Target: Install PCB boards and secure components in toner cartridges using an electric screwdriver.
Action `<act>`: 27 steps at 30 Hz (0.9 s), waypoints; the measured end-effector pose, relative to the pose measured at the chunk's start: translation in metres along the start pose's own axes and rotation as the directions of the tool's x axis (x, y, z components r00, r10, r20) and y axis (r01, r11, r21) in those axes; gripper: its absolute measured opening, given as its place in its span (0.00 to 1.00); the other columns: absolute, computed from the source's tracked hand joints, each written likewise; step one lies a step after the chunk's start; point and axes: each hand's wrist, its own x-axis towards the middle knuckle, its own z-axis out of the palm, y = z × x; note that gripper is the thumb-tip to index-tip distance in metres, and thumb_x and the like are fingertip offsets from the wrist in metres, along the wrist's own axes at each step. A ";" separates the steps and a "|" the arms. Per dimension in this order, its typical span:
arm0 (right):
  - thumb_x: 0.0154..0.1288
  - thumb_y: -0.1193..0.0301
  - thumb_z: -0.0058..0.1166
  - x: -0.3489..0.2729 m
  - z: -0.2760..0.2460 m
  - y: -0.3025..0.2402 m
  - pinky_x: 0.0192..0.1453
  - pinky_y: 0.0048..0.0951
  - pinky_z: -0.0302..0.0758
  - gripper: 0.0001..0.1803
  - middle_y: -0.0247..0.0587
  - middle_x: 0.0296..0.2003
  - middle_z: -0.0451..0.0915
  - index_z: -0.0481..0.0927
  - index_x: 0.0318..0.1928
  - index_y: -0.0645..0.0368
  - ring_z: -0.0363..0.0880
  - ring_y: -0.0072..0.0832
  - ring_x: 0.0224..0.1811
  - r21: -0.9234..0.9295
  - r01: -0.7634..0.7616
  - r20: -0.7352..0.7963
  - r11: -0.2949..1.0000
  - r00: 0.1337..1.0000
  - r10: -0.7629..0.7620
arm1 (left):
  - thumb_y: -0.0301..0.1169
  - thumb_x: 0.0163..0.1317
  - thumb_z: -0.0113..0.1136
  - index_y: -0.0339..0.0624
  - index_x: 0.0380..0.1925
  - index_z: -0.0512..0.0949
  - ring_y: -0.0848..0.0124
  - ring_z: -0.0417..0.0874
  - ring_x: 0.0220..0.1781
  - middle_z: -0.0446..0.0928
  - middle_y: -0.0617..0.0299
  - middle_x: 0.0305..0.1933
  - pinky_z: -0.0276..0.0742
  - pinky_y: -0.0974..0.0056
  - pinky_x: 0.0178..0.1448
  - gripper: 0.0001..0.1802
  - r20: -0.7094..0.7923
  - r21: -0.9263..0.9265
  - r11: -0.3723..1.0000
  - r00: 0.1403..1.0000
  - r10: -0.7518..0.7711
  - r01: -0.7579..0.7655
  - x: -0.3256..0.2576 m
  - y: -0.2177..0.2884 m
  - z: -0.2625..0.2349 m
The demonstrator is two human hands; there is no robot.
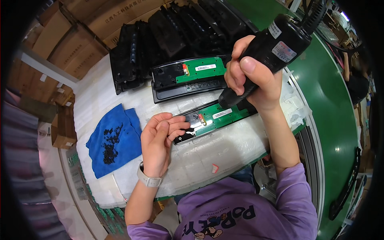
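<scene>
A black electric screwdriver (291, 40) is in my right hand (256, 76), its fingers wrapped round the body. The tool slants down to the left, its nose over the green circuit board (214, 120) in a black plastic panel (185, 137) on the padded table. Whether its bit touches a screw is hidden. My left hand (160, 130) is at the panel's left end, fingers curled and thumb pressed against them; anything between them is too small to make out. A second panel with a green board (206, 69) lies just beyond, resting on another black panel (192, 91).
Several black plastic housings (172, 40) are stacked at the back. A blue cloth (132, 120) with a heap of small black screws (110, 154) lies left. Cardboard boxes (86, 52) stand behind; a green surface (332, 132) runs along the right. A small red-edged scrap (215, 168) lies near the front.
</scene>
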 end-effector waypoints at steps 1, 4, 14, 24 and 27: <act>0.57 0.69 0.49 0.000 0.001 0.000 0.16 0.21 0.60 0.13 0.36 0.13 0.64 0.66 0.37 0.65 0.60 0.20 0.10 -0.009 0.007 0.000 1.000 1.000 -0.007 | 0.26 0.68 0.39 0.31 0.44 0.67 0.65 0.81 0.40 0.76 0.44 0.43 0.77 0.69 0.42 0.11 0.026 0.030 1.000 1.000 0.006 -0.007 0.002 -0.001 -0.004; 0.56 0.69 0.50 0.001 0.004 0.001 0.15 0.21 0.60 0.13 0.36 0.13 0.65 0.66 0.35 0.65 0.61 0.21 0.10 -0.032 0.009 -0.009 0.999 1.000 -0.010 | 0.29 0.69 0.39 0.32 0.43 0.67 0.67 0.81 0.32 0.77 0.47 0.37 0.75 0.70 0.35 0.11 0.067 0.073 0.997 0.998 0.010 -0.015 0.006 -0.002 -0.008; 0.49 0.69 0.62 0.010 0.021 0.002 0.17 0.16 0.62 0.12 0.28 0.12 0.70 0.73 0.19 0.60 0.67 0.14 0.13 -0.129 -0.087 0.038 0.988 0.995 0.092 | 0.34 0.69 0.42 0.39 0.35 0.69 0.84 0.53 0.13 0.61 0.71 0.14 0.49 0.76 0.18 0.10 0.112 0.063 0.994 0.989 -0.092 0.085 0.009 -0.003 -0.005; 0.51 0.68 0.57 -0.006 0.017 -0.002 0.15 0.20 0.63 0.15 0.33 0.15 0.68 0.68 0.35 0.62 0.64 0.20 0.11 -0.079 -0.069 0.035 0.994 0.997 0.072 | 0.28 0.66 0.46 0.39 0.38 0.70 0.84 0.56 0.18 0.68 0.66 0.20 0.51 0.78 0.23 0.05 0.225 0.029 0.995 0.969 -0.104 0.100 0.006 0.004 -0.007; 0.58 0.60 0.50 -0.006 0.003 -0.003 0.22 0.24 0.64 0.19 0.30 0.15 0.64 0.65 0.42 0.62 0.63 0.19 0.12 0.255 0.046 0.153 0.966 0.984 -0.088 | 0.25 0.63 0.51 0.39 0.38 0.70 0.84 0.60 0.17 0.73 0.62 0.23 0.54 0.79 0.22 0.05 0.158 0.007 0.996 0.984 -0.085 0.085 0.004 0.005 -0.004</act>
